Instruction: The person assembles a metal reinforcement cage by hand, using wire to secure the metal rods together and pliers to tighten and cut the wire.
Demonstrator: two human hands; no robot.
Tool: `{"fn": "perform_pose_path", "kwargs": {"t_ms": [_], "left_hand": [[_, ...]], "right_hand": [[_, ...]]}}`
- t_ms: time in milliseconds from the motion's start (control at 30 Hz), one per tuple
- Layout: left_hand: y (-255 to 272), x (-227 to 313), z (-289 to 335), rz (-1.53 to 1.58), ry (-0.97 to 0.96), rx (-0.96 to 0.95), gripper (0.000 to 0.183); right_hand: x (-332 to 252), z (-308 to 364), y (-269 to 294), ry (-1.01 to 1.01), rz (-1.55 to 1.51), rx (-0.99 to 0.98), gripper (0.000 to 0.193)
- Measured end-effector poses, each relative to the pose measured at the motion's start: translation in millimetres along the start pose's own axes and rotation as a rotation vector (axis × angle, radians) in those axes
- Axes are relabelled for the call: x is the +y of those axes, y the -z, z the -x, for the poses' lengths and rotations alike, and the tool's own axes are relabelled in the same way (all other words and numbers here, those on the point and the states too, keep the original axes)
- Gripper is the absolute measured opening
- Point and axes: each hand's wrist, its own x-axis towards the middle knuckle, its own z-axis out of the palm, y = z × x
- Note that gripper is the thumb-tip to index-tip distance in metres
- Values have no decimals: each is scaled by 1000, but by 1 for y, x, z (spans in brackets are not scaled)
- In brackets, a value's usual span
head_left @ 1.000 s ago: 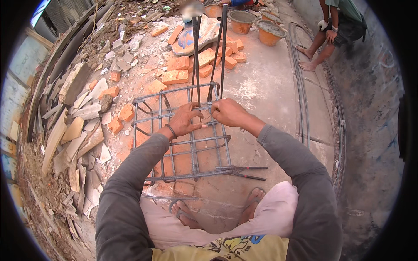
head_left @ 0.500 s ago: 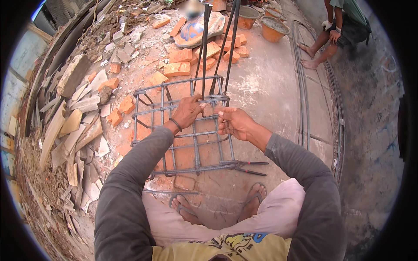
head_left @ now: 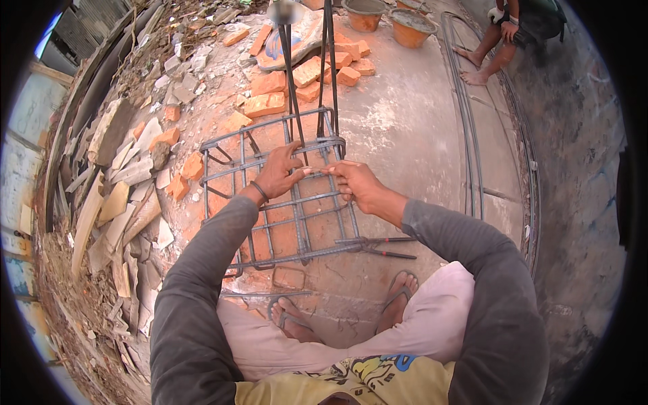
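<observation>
A cage of steel reinforcing bars (head_left: 293, 210) lies in front of me, its bars crossing in a grid. My left hand (head_left: 277, 174) is over its far part, the index finger along a bar and the other fingers bent in toward the thumb. Just to the right, my right hand (head_left: 361, 185) is closed in a pinch, its fingertips almost meeting the left ones above the cage. Whatever thin thing lies between the fingertips is too small to make out. Pincers (head_left: 390, 247) with dark handles rest at the cage's near right corner.
Long upright bars (head_left: 329, 67) rise from the far end of the cage. Beyond are broken bricks (head_left: 265, 103) and orange buckets (head_left: 410, 28) of grey mix. Rubble and broken tiles (head_left: 115, 202) cover the left. Long bars (head_left: 466, 128) lie at right, near another person's bare legs (head_left: 487, 66).
My right hand has come in toward the left, and their fingertips are closer together. The view has shifted slightly, so the cage and upright bars appear farther left.
</observation>
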Motion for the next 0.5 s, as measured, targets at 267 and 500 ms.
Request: {"fn": "perform_pose_path", "kwargs": {"t_ms": [267, 500], "left_hand": [[1, -3, -1, 307, 120, 80, 33], [8, -4, -20, 469, 309, 38, 56]], "right_hand": [[-5, 2, 1, -6, -75, -35, 27], [-47, 8, 25, 398, 723, 155, 27]]}}
